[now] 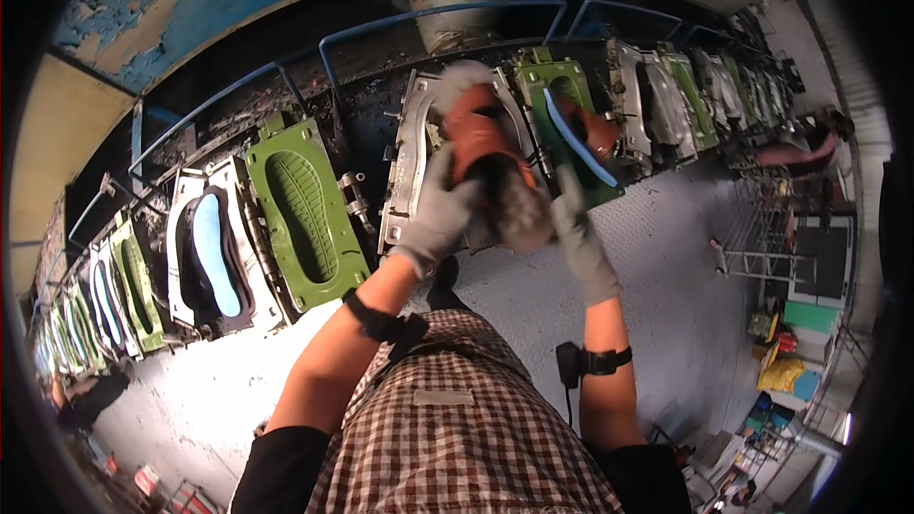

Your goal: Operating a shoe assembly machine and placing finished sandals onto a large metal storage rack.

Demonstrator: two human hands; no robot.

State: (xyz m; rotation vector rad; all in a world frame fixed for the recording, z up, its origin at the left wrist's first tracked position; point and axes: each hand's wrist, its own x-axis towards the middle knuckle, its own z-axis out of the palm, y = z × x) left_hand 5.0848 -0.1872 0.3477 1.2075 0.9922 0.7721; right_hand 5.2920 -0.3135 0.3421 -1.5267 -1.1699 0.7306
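Observation:
An orange-brown shoe upper (pixel 481 133), blurred, stands tilted over an open metal mould (pixel 411 152) in front of me. Pale grey blurred patches show at its far and near ends; I cannot make out what they are. My left hand (pixel 443 214), in a grey glove, lies along the upper's left side with fingers stretched and seemingly touching it. On the other side my right hand (pixel 583 233), also gloved, is open, its fingers pointing away from me and slightly apart from the upper. Beyond it, a blue insole-shaped piece (pixel 581 138) lies over a green mould plate (pixel 543 76).
At left stands a green sole mould (pixel 309 219), beside a metal mould half with a light blue insole shape (pixel 214 252). More moulds run along the curved line both ways. A blue rail (pixel 438 9) passes behind them. Another person's arm (pixel 800 154) reaches in at far right.

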